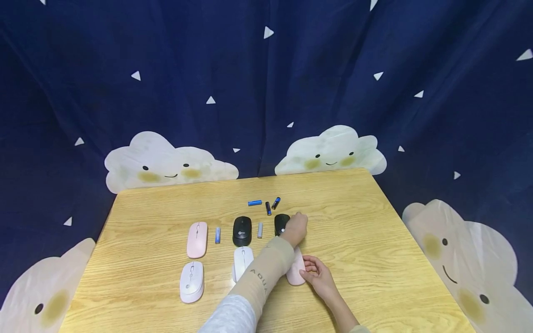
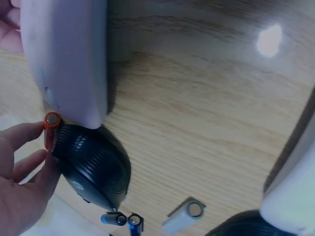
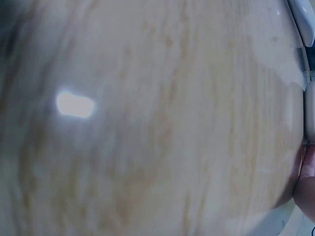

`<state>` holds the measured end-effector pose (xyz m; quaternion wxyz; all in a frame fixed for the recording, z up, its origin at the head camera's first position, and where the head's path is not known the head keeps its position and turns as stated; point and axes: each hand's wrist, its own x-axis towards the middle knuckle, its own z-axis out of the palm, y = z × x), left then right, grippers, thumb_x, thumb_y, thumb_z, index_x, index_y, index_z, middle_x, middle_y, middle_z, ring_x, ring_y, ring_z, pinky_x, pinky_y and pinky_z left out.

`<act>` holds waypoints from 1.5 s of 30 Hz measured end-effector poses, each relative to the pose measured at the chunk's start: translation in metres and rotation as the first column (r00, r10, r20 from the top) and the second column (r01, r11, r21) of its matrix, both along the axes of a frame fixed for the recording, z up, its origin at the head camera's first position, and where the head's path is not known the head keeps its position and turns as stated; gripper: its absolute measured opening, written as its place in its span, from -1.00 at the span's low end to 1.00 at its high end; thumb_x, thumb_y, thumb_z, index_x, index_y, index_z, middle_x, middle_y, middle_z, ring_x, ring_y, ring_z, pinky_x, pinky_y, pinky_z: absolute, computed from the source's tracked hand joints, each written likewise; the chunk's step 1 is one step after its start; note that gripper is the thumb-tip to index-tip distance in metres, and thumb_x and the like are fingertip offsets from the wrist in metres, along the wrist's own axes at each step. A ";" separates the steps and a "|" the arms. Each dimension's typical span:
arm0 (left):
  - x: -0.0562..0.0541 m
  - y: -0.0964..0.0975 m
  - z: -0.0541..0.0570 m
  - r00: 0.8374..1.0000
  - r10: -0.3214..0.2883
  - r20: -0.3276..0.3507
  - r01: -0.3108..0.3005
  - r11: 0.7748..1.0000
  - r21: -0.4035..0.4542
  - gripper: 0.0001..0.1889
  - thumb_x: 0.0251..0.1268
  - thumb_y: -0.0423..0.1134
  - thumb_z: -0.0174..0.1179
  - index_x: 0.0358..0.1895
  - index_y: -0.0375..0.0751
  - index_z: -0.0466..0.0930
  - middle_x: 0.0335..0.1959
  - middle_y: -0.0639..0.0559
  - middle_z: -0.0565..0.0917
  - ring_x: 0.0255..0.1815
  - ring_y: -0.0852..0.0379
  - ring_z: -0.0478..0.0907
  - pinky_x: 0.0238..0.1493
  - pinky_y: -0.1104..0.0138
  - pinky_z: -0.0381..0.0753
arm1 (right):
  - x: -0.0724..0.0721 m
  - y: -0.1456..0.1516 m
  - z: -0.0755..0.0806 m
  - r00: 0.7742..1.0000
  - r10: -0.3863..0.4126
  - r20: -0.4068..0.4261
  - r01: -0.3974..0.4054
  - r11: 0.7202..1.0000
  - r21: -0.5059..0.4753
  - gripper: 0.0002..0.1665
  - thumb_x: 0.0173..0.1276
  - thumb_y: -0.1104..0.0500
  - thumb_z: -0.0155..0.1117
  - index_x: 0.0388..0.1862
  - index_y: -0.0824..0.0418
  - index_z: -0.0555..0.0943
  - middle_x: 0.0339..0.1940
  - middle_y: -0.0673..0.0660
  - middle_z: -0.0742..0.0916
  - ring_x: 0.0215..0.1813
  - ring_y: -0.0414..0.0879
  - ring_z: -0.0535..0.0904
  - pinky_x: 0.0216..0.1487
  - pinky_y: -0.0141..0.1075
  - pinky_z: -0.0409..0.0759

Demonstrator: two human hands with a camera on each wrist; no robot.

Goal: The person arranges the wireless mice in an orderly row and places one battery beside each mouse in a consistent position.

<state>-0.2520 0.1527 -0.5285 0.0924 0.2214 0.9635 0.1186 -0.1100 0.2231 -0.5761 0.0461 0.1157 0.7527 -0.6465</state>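
My left hand [image 1: 295, 228] reaches across to the right side of the black mouse [image 1: 281, 224]. In the left wrist view its thumb and fingers pinch an orange battery [image 2: 51, 129], upright against that mouse's ridged end. Nearer to me lies a pink mouse [image 1: 296, 268], partly covered by the left forearm. My right hand [image 1: 320, 278] holds the pink mouse's right edge with thumb and fingertips. Only a bit of the right hand's finger [image 3: 306, 191] shows at the edge of the right wrist view.
Left of the forearm are another black mouse [image 1: 242, 231], a second pink mouse [image 1: 197, 239] and white mice [image 1: 192, 282] [image 1: 243, 262]. A grey battery [image 1: 260, 230], a light-blue battery [image 1: 218, 235], a blue battery [image 1: 255, 202] and black-blue batteries [image 1: 268, 208] lie around them on the wooden table [image 1: 374, 259].
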 end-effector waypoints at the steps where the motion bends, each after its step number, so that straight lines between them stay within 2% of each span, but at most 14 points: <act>1: -0.003 0.001 -0.006 1.000 -0.004 0.000 0.004 1.000 -0.006 -0.83 0.24 -0.43 0.07 -0.18 -0.18 0.60 -0.14 -0.05 0.55 -0.14 0.09 0.54 -0.22 0.36 0.55 | -0.001 0.001 -0.004 1.000 -0.003 -0.002 0.003 1.000 0.005 -0.48 0.12 0.38 0.28 0.10 0.42 0.42 -0.16 0.24 0.56 -0.13 -0.06 0.47 -0.22 -0.45 0.51; 2: -0.006 0.002 -0.013 1.000 -0.009 -0.003 0.009 1.000 -0.008 -0.82 0.26 -0.41 0.06 -0.15 -0.17 0.60 -0.11 -0.04 0.53 -0.12 0.09 0.52 -0.21 0.35 0.56 | -0.002 0.002 -0.009 1.000 -0.008 -0.005 0.008 1.000 0.008 -0.48 0.12 0.38 0.28 0.10 0.41 0.43 -0.16 0.23 0.56 -0.14 -0.08 0.47 -0.22 -0.44 0.51; 4: -0.009 -0.001 -0.014 0.999 -0.037 -0.014 0.037 0.999 0.000 -0.81 0.27 -0.38 0.05 -0.10 -0.18 0.58 -0.07 -0.04 0.51 -0.09 0.09 0.49 -0.23 0.36 0.56 | -0.003 0.004 -0.017 1.000 -0.016 -0.009 0.016 1.000 0.016 -0.47 0.11 0.36 0.30 0.10 0.39 0.44 -0.16 0.21 0.56 -0.15 -0.11 0.47 -0.22 -0.45 0.51; 7: -0.009 -0.010 -0.011 0.995 -0.070 -0.067 0.072 0.997 0.034 -0.77 0.27 -0.33 0.06 -0.04 -0.19 0.57 -0.05 -0.02 0.49 -0.08 0.10 0.46 -0.23 0.38 0.56 | -0.004 0.003 -0.019 1.000 -0.022 -0.012 0.023 0.999 0.038 -0.47 0.11 0.36 0.30 0.10 0.38 0.44 -0.14 0.21 0.56 -0.16 -0.13 0.46 -0.22 -0.45 0.51; 10: -0.009 -0.022 -0.008 0.987 -0.087 -0.133 0.099 0.991 0.087 -0.72 0.24 -0.30 0.09 0.01 -0.19 0.55 -0.04 -0.02 0.50 -0.05 0.09 0.45 -0.12 0.35 0.53 | -0.005 0.003 -0.020 1.000 -0.023 -0.005 0.023 0.998 0.051 -0.46 0.11 0.34 0.30 0.11 0.35 0.44 -0.12 0.19 0.55 -0.16 -0.14 0.46 -0.22 -0.45 0.51; 16: -0.003 -0.052 -0.004 0.971 -0.066 -0.230 0.115 0.971 0.210 -0.69 0.18 -0.27 0.14 0.01 -0.22 0.55 -0.01 -0.06 0.52 -0.01 0.05 0.45 0.03 0.24 0.47 | -0.005 0.003 -0.020 0.999 -0.035 0.006 0.034 0.997 0.062 -0.47 0.10 0.36 0.30 0.10 0.32 0.45 -0.14 0.17 0.55 -0.18 -0.14 0.47 -0.22 -0.45 0.51; 20: 0.000 -0.073 -0.001 0.954 -0.053 -0.295 0.125 0.965 0.231 -0.70 0.19 -0.26 0.13 0.00 -0.22 0.55 0.01 -0.08 0.52 0.05 0.02 0.44 0.11 0.20 0.42 | -0.004 0.003 -0.019 0.999 -0.041 0.002 0.040 0.996 0.077 -0.48 0.11 0.37 0.28 0.10 0.36 0.44 -0.14 0.19 0.55 -0.18 -0.14 0.46 -0.22 -0.45 0.52; 23: -0.003 -0.088 -0.003 0.941 -0.029 -0.336 0.112 0.967 0.229 -0.69 0.19 -0.27 0.13 0.01 -0.22 0.54 0.03 -0.08 0.50 0.09 0.01 0.41 0.17 0.19 0.37 | -0.005 0.002 -0.019 0.999 -0.044 -0.007 0.044 0.996 0.083 -0.47 0.12 0.37 0.28 0.10 0.39 0.43 -0.14 0.21 0.55 -0.19 -0.14 0.46 -0.23 -0.45 0.51; 26: -0.012 -0.101 -0.009 0.937 0.004 -0.349 0.079 0.972 0.223 -0.65 0.19 -0.28 0.15 0.07 -0.24 0.50 0.04 -0.08 0.48 0.11 0.01 0.39 0.20 0.22 0.35 | -0.004 0.001 -0.018 0.999 -0.050 -0.011 0.051 0.995 0.083 -0.48 0.12 0.36 0.28 0.10 0.39 0.43 -0.14 0.20 0.55 -0.20 -0.16 0.46 -0.24 -0.46 0.51; 31: -0.031 -0.112 -0.019 0.953 0.007 -0.302 0.044 0.986 0.162 -0.54 0.20 -0.28 0.13 0.19 -0.24 0.39 0.16 -0.13 0.41 0.21 -0.03 0.32 0.24 0.21 0.29 | -0.004 -0.001 -0.018 0.998 -0.054 -0.011 0.055 0.995 0.085 -0.48 0.11 0.37 0.29 0.09 0.39 0.44 -0.15 0.20 0.56 -0.22 -0.17 0.47 -0.25 -0.47 0.52; 37: -0.047 -0.109 -0.024 0.992 -0.015 -0.125 0.030 0.993 0.117 -0.49 0.23 -0.27 0.11 0.26 -0.25 0.31 0.27 -0.18 0.32 0.31 -0.08 0.21 0.30 0.19 0.21 | -0.003 0.000 -0.020 0.998 -0.054 -0.017 0.055 0.995 0.081 -0.48 0.10 0.37 0.29 0.09 0.40 0.44 -0.15 0.20 0.56 -0.21 -0.15 0.47 -0.24 -0.46 0.52; 40: -0.054 -0.107 -0.028 0.998 -0.016 -0.057 0.022 0.994 0.108 -0.48 0.21 -0.28 0.12 0.26 -0.28 0.30 0.28 -0.21 0.30 0.32 -0.09 0.20 0.31 0.18 0.19 | -0.003 0.001 -0.021 0.998 -0.053 -0.022 0.055 0.995 0.080 -0.48 0.10 0.37 0.30 0.08 0.39 0.44 -0.16 0.19 0.56 -0.22 -0.16 0.47 -0.23 -0.46 0.52; 41: -0.059 -0.106 -0.035 0.997 -0.027 -0.075 0.035 0.993 0.110 -0.48 0.21 -0.25 0.12 0.25 -0.28 0.31 0.26 -0.22 0.32 0.30 -0.10 0.22 0.30 0.19 0.21 | -0.003 0.001 -0.021 0.998 -0.055 -0.022 0.056 0.995 0.078 -0.48 0.10 0.37 0.30 0.08 0.38 0.45 -0.16 0.18 0.56 -0.22 -0.17 0.48 -0.24 -0.46 0.52; 45: -0.064 -0.103 -0.039 1.000 -0.018 -0.021 0.020 0.994 0.104 -0.49 0.21 -0.27 0.12 0.24 -0.31 0.31 0.28 -0.24 0.30 0.31 -0.10 0.21 0.31 0.20 0.20 | -0.003 0.002 -0.022 0.999 -0.044 -0.025 0.046 0.996 0.076 -0.47 0.11 0.37 0.29 0.10 0.40 0.43 -0.15 0.19 0.56 -0.21 -0.17 0.47 -0.23 -0.46 0.52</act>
